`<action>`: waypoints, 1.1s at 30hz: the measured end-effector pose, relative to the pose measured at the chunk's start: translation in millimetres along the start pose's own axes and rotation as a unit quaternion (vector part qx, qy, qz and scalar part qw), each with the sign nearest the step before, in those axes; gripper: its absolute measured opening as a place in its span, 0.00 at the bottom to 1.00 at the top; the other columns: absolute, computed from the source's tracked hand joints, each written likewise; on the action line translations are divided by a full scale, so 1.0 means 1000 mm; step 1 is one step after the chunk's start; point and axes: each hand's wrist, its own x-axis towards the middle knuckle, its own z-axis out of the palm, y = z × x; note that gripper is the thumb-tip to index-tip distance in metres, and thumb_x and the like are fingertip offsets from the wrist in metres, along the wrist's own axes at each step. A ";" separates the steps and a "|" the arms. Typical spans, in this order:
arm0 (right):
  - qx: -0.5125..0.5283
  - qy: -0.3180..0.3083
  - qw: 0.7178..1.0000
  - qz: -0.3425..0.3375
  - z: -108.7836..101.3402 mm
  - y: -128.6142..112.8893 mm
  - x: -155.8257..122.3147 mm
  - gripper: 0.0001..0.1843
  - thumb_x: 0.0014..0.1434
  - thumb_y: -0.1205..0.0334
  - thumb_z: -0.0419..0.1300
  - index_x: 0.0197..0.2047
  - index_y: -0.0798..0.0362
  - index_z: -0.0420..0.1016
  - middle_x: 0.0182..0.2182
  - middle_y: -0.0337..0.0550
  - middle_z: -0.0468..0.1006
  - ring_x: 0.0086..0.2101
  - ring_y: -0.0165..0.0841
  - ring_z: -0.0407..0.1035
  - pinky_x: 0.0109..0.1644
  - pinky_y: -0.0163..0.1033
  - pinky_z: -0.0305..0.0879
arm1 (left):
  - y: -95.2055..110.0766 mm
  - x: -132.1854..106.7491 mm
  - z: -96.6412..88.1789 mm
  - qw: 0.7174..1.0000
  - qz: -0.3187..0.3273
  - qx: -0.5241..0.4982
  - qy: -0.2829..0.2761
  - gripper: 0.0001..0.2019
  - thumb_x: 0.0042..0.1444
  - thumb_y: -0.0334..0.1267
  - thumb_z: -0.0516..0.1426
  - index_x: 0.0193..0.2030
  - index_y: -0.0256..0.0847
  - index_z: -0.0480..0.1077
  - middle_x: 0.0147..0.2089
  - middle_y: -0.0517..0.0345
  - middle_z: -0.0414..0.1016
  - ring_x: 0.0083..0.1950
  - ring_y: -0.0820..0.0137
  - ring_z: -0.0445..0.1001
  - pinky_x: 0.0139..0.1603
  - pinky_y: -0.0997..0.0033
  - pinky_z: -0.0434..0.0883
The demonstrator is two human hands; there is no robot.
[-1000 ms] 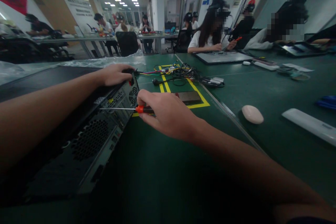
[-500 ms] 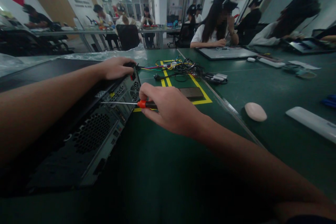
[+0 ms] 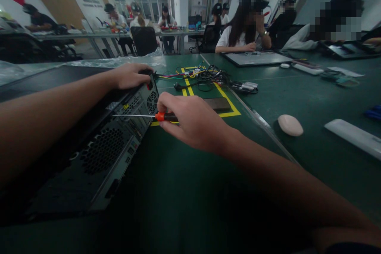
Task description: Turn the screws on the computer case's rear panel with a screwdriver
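A black desktop computer case (image 3: 98, 154) lies on its side on the green table (image 3: 184, 190), its rear panel facing me. My right hand (image 3: 193, 121) is closed around a screwdriver (image 3: 143, 116) with an orange and black handle. The thin shaft runs left and its tip meets the rear panel near the top edge. My left hand (image 3: 131, 75) rests curled over the far top corner of the case, by the rear fan grille (image 3: 152, 102).
A tangle of coloured cables (image 3: 205, 76) and a dark flat block (image 3: 218, 104) lie in a yellow-taped square beyond the case. A pale oval object (image 3: 290, 124) and a white bar (image 3: 353, 137) lie at right. Other people work at tables behind; clear plastic sheet (image 3: 119, 61) at back left.
The view has shifted slightly, so the hands and the case sit a little higher in the picture. The screwdriver stays against the rear panel, and both hands keep their hold.
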 end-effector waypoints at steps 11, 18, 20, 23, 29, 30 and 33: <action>-0.021 -0.008 1.000 0.021 -0.003 -0.004 0.000 0.07 0.66 0.64 0.58 0.47 0.55 0.72 0.38 0.44 0.80 0.36 0.34 0.69 0.38 0.39 0.52 | 0.000 0.000 0.001 1.000 -0.004 -0.022 0.005 0.37 0.49 0.55 0.54 0.66 0.46 0.73 0.59 0.49 0.79 0.60 0.45 0.73 0.66 0.48 0.67; -0.035 -0.009 0.999 0.026 -0.005 -0.004 -0.001 0.08 0.67 0.63 0.57 0.47 0.55 0.72 0.38 0.44 0.80 0.35 0.34 0.68 0.37 0.39 0.51 | -0.001 0.000 0.001 1.000 -0.007 -0.024 0.003 0.37 0.48 0.56 0.54 0.66 0.49 0.73 0.58 0.52 0.79 0.60 0.45 0.72 0.66 0.50 0.67; -0.037 -0.011 0.999 0.027 -0.005 -0.005 -0.001 0.08 0.67 0.62 0.57 0.47 0.55 0.73 0.39 0.44 0.80 0.35 0.35 0.68 0.37 0.39 0.51 | -0.001 0.000 0.001 1.000 -0.005 -0.019 0.005 0.38 0.48 0.56 0.54 0.66 0.47 0.73 0.59 0.51 0.78 0.61 0.45 0.72 0.66 0.50 0.67; -0.032 -0.010 0.999 0.028 -0.006 -0.005 -0.001 0.07 0.67 0.62 0.58 0.46 0.55 0.73 0.38 0.44 0.80 0.35 0.35 0.69 0.37 0.39 0.51 | -0.002 0.001 0.002 1.000 0.000 -0.015 0.009 0.37 0.49 0.56 0.53 0.65 0.46 0.74 0.61 0.51 0.78 0.61 0.45 0.73 0.67 0.51 0.66; -0.028 -0.010 0.999 0.034 -0.006 -0.005 -0.001 0.07 0.67 0.62 0.58 0.46 0.54 0.73 0.39 0.44 0.81 0.37 0.36 0.70 0.38 0.39 0.52 | -0.002 0.000 0.004 1.000 0.005 -0.019 0.015 0.37 0.50 0.55 0.53 0.65 0.42 0.74 0.61 0.50 0.77 0.60 0.46 0.74 0.66 0.52 0.67; -0.027 -0.010 0.999 0.035 -0.006 -0.005 -0.001 0.07 0.67 0.62 0.58 0.46 0.54 0.73 0.40 0.44 0.81 0.37 0.36 0.70 0.39 0.39 0.52 | -0.002 0.000 0.004 1.000 0.004 -0.018 0.015 0.37 0.50 0.55 0.53 0.65 0.42 0.74 0.62 0.50 0.77 0.60 0.47 0.74 0.66 0.52 0.67; -0.024 -0.010 0.999 0.036 -0.006 -0.004 -0.001 0.07 0.66 0.61 0.58 0.46 0.55 0.73 0.40 0.45 0.81 0.38 0.36 0.71 0.39 0.39 0.52 | -0.002 0.000 0.004 1.000 0.005 -0.017 0.014 0.36 0.50 0.55 0.53 0.64 0.42 0.74 0.62 0.50 0.77 0.62 0.47 0.73 0.67 0.53 0.66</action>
